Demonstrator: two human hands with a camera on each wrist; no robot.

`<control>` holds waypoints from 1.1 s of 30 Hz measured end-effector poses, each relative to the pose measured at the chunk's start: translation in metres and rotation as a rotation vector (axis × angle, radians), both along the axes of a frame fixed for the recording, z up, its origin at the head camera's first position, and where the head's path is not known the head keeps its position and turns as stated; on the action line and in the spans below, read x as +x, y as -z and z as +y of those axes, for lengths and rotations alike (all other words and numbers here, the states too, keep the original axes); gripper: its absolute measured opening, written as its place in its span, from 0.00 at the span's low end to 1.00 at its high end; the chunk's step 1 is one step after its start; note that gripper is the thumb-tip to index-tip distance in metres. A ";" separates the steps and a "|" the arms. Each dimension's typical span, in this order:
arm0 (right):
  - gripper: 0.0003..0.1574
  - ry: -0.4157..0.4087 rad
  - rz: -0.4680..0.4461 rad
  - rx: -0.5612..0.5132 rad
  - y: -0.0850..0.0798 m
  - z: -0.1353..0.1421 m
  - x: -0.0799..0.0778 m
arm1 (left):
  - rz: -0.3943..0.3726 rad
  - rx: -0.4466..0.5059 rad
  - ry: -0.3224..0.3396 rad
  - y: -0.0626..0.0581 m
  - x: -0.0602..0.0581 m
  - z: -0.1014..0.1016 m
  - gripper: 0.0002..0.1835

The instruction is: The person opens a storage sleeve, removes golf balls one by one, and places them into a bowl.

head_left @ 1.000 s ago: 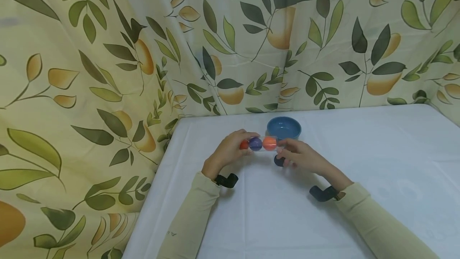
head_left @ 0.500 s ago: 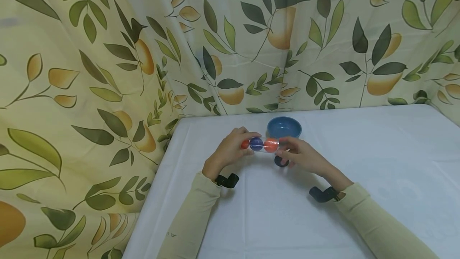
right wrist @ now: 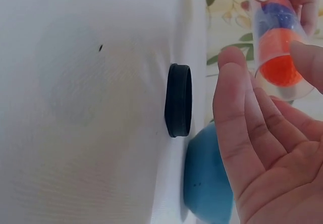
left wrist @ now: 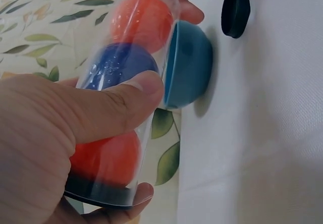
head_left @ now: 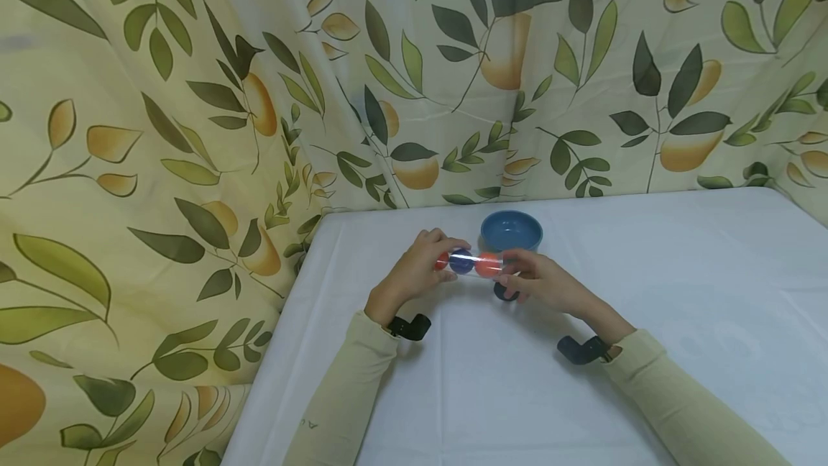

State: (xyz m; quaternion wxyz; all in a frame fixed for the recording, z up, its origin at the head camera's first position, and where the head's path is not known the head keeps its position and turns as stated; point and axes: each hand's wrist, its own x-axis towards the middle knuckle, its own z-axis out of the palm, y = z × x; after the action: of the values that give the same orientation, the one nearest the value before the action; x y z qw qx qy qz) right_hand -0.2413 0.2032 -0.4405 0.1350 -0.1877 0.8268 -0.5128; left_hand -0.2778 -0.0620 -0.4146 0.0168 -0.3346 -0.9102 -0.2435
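My left hand grips a clear plastic tube, thumb across its side, held tilted above the table. Inside lie an orange ball by the uncapped end, a dark blue ball in the middle and a red-orange ball near the black base. My right hand is beside the uncapped end, its fingers loosely extended in the right wrist view and the thumb overlapping the tube's rim there. Below these fingers, a black round lid lies on the white tablecloth.
A blue bowl stands just behind the tube near the table's back edge. White cloth covers the table. Leaf-patterned curtains hang behind and to the left.
The black lid, tilted at my right fingers a second ago, now lies flat on the cloth with the fingers off it. The tube has shifted slightly toward me.
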 end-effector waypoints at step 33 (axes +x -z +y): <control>0.33 0.044 0.022 0.018 -0.001 0.003 -0.002 | -0.011 0.054 0.004 0.005 -0.003 -0.002 0.30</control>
State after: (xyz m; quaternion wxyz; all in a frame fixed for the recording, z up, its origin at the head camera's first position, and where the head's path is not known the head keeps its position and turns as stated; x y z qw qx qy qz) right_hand -0.2431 0.2063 -0.4400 0.1162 -0.1736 0.8368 -0.5061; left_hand -0.2807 -0.0638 -0.4194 0.0202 -0.3343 -0.9028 -0.2699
